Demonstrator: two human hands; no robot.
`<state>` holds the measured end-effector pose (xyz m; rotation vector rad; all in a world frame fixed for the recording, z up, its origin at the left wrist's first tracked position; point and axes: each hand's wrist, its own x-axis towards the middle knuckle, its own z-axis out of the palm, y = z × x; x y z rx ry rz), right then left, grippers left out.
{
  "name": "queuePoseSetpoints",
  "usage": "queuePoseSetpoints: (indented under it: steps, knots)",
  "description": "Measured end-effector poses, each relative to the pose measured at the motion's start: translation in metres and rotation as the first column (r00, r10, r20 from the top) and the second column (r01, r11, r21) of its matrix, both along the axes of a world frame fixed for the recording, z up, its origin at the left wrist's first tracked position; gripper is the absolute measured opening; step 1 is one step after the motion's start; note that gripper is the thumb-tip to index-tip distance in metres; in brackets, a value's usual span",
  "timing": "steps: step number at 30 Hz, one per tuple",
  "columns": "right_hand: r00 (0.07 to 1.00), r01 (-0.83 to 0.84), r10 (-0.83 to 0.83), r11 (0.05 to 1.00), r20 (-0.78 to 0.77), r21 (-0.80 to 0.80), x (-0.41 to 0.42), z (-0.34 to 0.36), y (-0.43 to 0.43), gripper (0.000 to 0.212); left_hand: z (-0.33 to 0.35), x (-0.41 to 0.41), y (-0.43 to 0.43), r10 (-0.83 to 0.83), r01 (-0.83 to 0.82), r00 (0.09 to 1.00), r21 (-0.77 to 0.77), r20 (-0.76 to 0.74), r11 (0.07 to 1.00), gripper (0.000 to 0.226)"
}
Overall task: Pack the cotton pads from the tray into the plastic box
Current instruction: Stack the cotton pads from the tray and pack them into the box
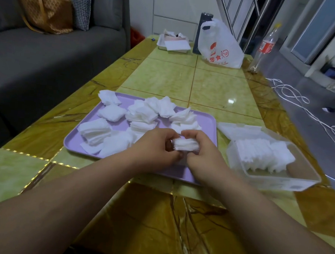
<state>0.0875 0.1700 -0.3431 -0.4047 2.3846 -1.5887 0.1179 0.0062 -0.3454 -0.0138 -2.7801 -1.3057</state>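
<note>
A lilac tray lies on the table with several loose piles of white cotton pads across it. Over the tray's near right part, my left hand and my right hand both grip a small stack of cotton pads between them, fingers curled round its ends. To the right of the tray stands a clear plastic box with its lid folded back. A row of pads stands on edge inside the box, filling its far part.
A white plastic bag, a dark flask, a white tray with papers and a clear bottle stand at the table's far end. A grey sofa runs along the left. White cable lies on the floor at right.
</note>
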Motion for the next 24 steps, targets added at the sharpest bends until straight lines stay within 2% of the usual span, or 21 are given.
queuePoseSetpoints:
  steps: [4, 8, 11, 14, 18, 21, 24]
  knots:
    - [0.996, 0.041, -0.033, 0.995, 0.085, -0.09, 0.002, -0.001, -0.007, 0.071, 0.0, -0.001, 0.005, -0.005, 0.004, 0.999, -0.017, -0.038, 1.0, 0.01]
    - [0.995, 0.08, -0.087, 0.99, -0.056, -0.12, -0.002, 0.012, 0.005, 0.047, 0.01, 0.001, 0.005, 0.068, -0.069, 0.988, 0.001, -0.14, 0.998, 0.008]
    - [0.995, 0.081, -0.09, 0.978, -0.036, -0.191, -0.005, 0.023, 0.016, 0.033, 0.019, 0.004, 0.01, 0.138, -0.111, 0.98, 0.184, -0.141, 0.977, 0.008]
    - [0.996, 0.08, -0.068, 0.966, 0.058, -0.245, -0.005, 0.037, 0.038, 0.025, 0.029, 0.005, 0.029, 0.051, -0.013, 0.995, 0.379, -0.089, 0.925, 0.009]
    - [0.989, 0.117, -0.084, 0.95, 0.124, -0.29, -0.006, 0.052, 0.07, 0.019, 0.041, -0.003, 0.061, -0.007, 0.042, 0.996, 0.406, -0.087, 0.913, 0.008]
    - [0.968, 0.239, -0.25, 0.945, -0.02, -0.225, -0.009, 0.06, 0.096, 0.016, 0.052, -0.016, 0.092, -0.024, 0.05, 0.997, 0.373, -0.075, 0.927, 0.013]
    - [0.835, 0.455, -0.488, 0.872, -0.254, -0.179, -0.015, 0.062, 0.125, 0.013, 0.056, -0.03, 0.123, -0.024, 0.046, 0.997, 0.29, -0.078, 0.956, 0.017]
